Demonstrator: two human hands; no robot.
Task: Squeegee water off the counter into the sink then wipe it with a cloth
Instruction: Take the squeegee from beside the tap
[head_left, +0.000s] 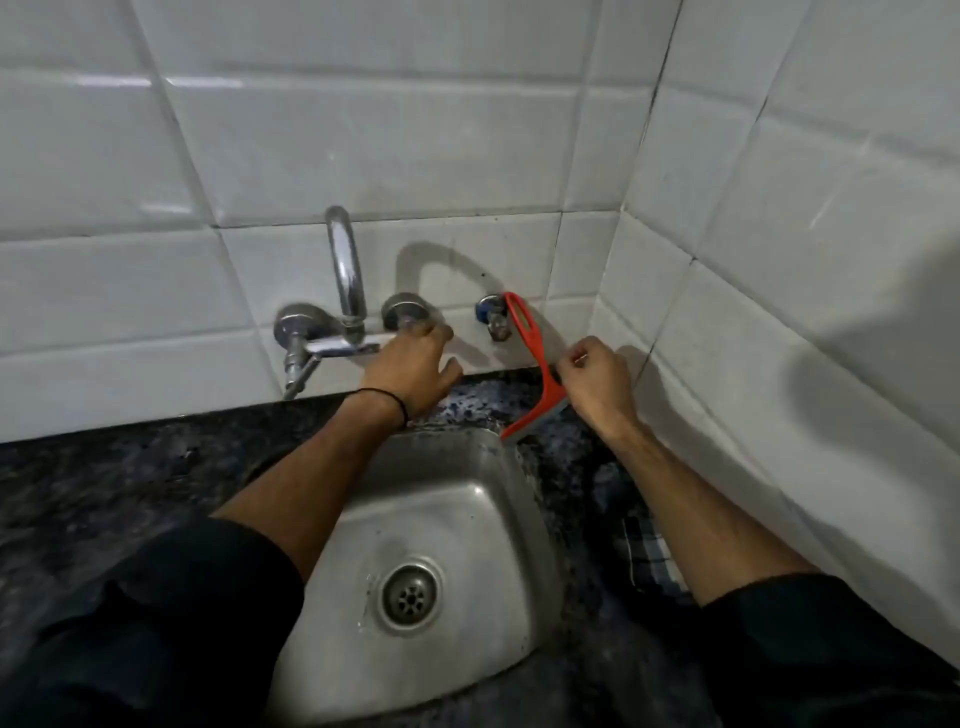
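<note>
One red squeegee (535, 379) is held at the sink's (483, 499) back right corner, two hands being in view.

The right hand (597, 387) is closed on the squeegee's handle, its blade resting on the wet dark counter (104, 483) just behind the sink rim. The left hand (415, 364) is stretched behind the sink, fingers loosely spread, touching one of two tap knobs (405, 312); whether it grips cannot be told. One checked cloth (644, 551) lies right of the sink, partly hidden by the right forearm.
</note>
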